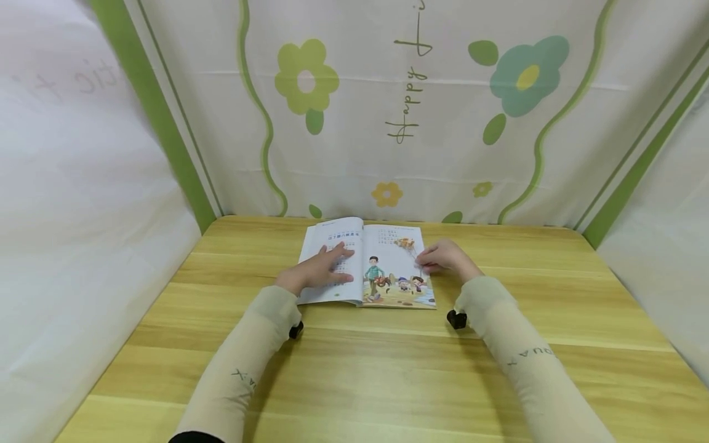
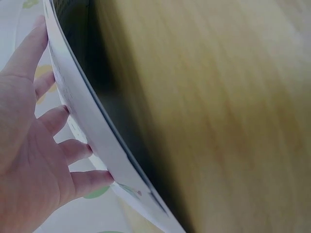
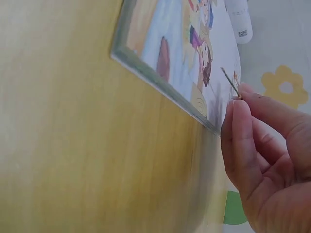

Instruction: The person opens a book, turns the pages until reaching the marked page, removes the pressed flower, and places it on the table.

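An open picture book lies at the back of the table, text on the left page, drawn figures on the right. My left hand rests on the left page with fingers spread. In the left wrist view, the fingertips touch that page, which bows up at its near edge. At the book's right edge, my right hand pinches a thin, dark, stick-like piece between thumb and fingers. Its tip points over the right page; I cannot tell what kind of thing it is.
The wooden table runs up to a flower-printed fabric wall right behind the book. Fabric walls also stand at left and right. Beneath each cuff sits a small black device. A white cylindrical item shows beyond the book.
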{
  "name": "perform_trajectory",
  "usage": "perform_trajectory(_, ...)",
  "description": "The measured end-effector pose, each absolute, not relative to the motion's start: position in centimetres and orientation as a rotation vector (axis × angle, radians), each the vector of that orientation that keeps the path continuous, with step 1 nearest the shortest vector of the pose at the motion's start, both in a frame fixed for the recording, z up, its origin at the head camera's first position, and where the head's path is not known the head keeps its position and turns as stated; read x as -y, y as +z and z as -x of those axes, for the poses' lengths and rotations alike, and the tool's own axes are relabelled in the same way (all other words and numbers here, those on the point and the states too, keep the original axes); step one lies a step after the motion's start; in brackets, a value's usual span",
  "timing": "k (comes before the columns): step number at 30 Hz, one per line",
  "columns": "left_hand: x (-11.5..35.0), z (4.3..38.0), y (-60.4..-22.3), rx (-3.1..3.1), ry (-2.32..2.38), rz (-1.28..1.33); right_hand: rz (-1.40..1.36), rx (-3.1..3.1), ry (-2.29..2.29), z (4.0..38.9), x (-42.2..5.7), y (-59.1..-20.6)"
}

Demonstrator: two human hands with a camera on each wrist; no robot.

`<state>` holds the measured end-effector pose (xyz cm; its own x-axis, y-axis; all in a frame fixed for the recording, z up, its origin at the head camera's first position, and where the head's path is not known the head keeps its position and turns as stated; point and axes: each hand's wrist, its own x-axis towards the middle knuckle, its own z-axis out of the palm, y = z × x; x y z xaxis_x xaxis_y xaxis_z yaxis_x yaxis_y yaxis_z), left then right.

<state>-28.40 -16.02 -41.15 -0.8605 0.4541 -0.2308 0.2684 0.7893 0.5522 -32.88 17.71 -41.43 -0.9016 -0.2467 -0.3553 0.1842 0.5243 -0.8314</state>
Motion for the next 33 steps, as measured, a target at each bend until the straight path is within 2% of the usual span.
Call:
perform_trajectory(16, 16.0, 28.3, -41.1, -2.620, 0.754, -0.527, 0.005, -2.230, -1.562, 32.1, -21.5, -41.4)
perform_trajectory(33, 16.2, 28.4, -41.1, -2.607, 0.782, -0.518, -0.061, -2.322, -1.555, 31.3, -26.6, -41.6)
